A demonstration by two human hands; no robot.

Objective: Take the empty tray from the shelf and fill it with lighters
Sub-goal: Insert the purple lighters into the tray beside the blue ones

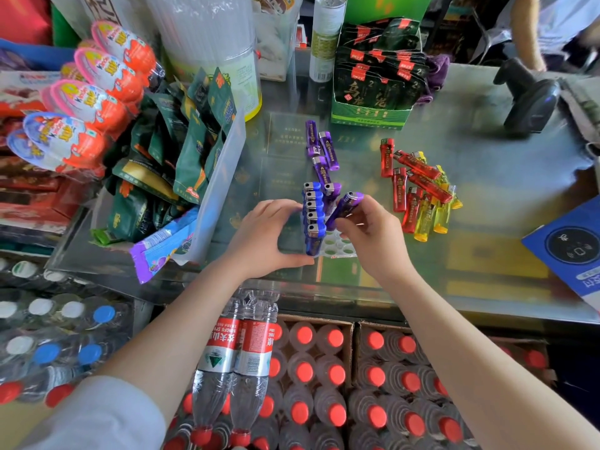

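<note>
Hands are working at the glass counter (487,196): left hand (264,237) is gripping the white plastic tray (337,245) of upright blue lighters (313,216), right hand (370,237) is pinching a purple lighter (345,206).

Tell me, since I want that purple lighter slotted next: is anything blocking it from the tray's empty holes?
Nothing visible does. The purple plastic lighter in the right hand hangs tilted above the white slotted tray, whose open holes lie right of the blue lighter row; the left hand steadies it.
</note>
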